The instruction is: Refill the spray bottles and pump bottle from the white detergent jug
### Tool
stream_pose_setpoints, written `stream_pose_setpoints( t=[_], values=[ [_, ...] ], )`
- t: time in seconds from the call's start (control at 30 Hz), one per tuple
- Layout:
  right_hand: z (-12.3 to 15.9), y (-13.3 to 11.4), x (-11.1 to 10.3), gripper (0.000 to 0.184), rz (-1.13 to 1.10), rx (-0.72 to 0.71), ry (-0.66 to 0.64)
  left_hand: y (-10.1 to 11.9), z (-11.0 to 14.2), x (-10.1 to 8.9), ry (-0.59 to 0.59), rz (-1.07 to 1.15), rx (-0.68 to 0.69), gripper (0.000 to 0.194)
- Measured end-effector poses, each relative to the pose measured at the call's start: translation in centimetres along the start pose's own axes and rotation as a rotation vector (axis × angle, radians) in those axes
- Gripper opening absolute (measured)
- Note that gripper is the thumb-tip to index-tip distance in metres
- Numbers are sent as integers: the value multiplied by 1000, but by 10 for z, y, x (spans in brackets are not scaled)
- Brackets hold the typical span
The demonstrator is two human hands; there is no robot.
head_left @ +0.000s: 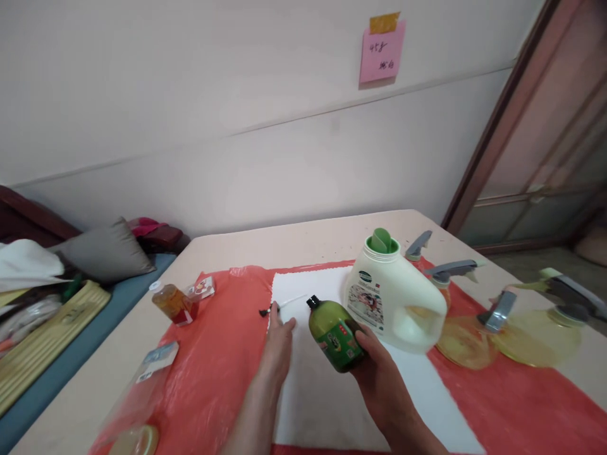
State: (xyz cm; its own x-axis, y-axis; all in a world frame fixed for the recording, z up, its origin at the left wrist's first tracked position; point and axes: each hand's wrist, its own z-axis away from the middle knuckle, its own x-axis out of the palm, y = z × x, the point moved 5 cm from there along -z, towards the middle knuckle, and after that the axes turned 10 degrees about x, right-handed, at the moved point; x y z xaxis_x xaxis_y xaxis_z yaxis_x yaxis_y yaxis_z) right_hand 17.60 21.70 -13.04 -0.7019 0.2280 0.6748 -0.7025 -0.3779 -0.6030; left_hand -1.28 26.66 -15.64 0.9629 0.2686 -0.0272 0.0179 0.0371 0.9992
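Note:
A green bottle (334, 338) with a black threaded neck and no pump on it is tilted to the left. My right hand (372, 360) is closed around its lower side, above a white sheet (322, 404). Just left of the bottle, a black pump head (264, 312) with a thin whitish tube lies at the white sheet's left edge. My left hand (281, 338) reaches to it, index finger stretched out at the pump and thumb apart. A large pale jug (379, 297) with a green spout stands uncapped to the right.
Red plastic sheeting (213, 360) lies under the white sheet. A small bottle of amber liquid (174, 303) and a little box (202, 289) are on the left, near a clear bottle (147, 385). Yellowish spray bottles (467, 338) lie at right. A pink note (382, 54) hangs on the wall.

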Motion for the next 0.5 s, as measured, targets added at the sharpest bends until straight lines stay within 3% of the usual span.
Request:
stream_pose_setpoints(
  t=[0.13, 0.23, 0.3, 0.37, 0.5],
  values=[
    [0, 2, 2, 36, -4, 5, -19, 17, 19, 4, -26, 196, -201, 74],
    [2, 5, 5, 37, 73, 19, -38, 42, 37, 25, -310, 340, -195, 70],
    [4, 5, 7, 38, 159, 11, -36, 52, 45, 34, -436, 358, -176, 61],
    [6, 0, 3, 38, 265, -71, 52, 54, 44, 33, -420, 315, -153, 56],
    [11, -24, -15, 41, 362, -378, 371, 46, 23, 15, -205, 45, -46, 69]
  ],
)
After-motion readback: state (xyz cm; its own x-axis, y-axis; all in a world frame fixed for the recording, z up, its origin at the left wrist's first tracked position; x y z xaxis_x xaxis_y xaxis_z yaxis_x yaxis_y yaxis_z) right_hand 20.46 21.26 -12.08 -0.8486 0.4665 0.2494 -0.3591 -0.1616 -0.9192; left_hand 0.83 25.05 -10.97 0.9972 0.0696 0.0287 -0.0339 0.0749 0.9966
